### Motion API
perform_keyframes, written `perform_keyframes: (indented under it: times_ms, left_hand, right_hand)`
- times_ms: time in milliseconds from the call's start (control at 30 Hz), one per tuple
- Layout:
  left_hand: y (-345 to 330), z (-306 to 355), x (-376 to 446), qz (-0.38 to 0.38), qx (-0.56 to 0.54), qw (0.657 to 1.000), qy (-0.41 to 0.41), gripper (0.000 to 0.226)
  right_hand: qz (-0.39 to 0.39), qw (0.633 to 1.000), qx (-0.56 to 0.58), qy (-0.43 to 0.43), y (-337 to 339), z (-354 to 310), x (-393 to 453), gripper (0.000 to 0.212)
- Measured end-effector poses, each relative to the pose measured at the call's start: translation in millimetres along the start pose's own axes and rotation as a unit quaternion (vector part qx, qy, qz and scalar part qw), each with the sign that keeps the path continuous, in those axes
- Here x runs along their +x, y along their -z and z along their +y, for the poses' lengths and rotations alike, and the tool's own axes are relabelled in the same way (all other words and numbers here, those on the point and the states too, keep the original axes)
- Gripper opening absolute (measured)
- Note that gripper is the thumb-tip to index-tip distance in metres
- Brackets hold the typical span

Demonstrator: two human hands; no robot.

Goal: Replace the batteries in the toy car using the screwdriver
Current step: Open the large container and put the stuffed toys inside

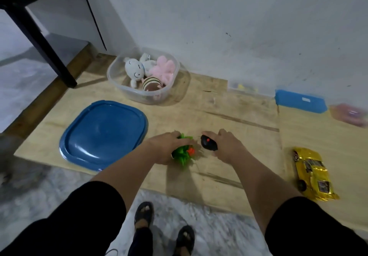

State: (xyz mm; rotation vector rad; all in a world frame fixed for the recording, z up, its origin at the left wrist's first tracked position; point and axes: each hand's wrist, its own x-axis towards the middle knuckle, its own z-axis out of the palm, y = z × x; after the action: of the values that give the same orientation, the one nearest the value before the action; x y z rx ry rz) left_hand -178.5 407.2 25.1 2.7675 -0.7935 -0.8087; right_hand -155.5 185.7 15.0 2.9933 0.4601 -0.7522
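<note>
Clearing the work area, by my reading — the battery job proper has not begun.

Item, left hand [166, 150]: fingers curled round a small green artificial plant [184, 152] with an orange flower, low over the cardboard sheet [229, 120].

Item, right hand [229, 146]: fingers wrapped round a black oval object with a red button [208, 142], possibly a remote; I cannot tell for certain.

Item, toy car [312, 173]: yellow, lying on the cardboard at my right, well apart from both hands, untouched.

Item, screwdriver: I cannot pick one out. A blue box [300, 101] and a blurred clear case [249, 88] sit by the wall; contents unreadable.

Item, clear tub [121, 88] of soft toys, its blue lid [103, 134] beside it.

Next move, as I judge it — set both handfuls aside, bring the car to the middle, turn it belly-up and locate the driver.
</note>
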Motion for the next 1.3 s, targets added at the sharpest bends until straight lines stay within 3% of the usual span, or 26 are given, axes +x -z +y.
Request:
perform_keyframes:
  times_ms: [100,233,367,567,900,1133,1300]
  left_hand:
    - [2,-5,-8,0.051,-0.069,0.996,0.037,0.077]
    - [40,-19,-23,0.183,-0.117,0.974,0.07,0.077]
    - [90,-52,-34,0.301,-0.061,0.945,0.109,0.075]
    - [133,-120,-33,0.353,-0.04,0.914,0.194,0.072]
    - [139,-207,14,0.245,-0.049,0.935,0.252,0.077]
    - [118,-230,40,0.194,0.071,0.957,0.204,0.076]
    - [116,-240,40,0.155,0.019,0.974,0.166,0.071]
  right_hand:
    - [0.015,0.999,0.033,0.002,4,-1,-1,0.069]
    - [0.066,0.995,0.081,0.001,40,-12,6,0.07]
    - [0.143,0.983,0.107,0.037,88,-37,29,0.068]
    - [0.197,0.973,0.114,0.047,142,-90,78,0.062]
    - [0.185,0.972,0.134,-0.047,154,-169,171,0.057]
    - [0.164,0.979,0.069,-0.103,140,-175,203,0.052]
    - [0.199,0.975,-0.01,-0.094,138,-170,205,0.052]
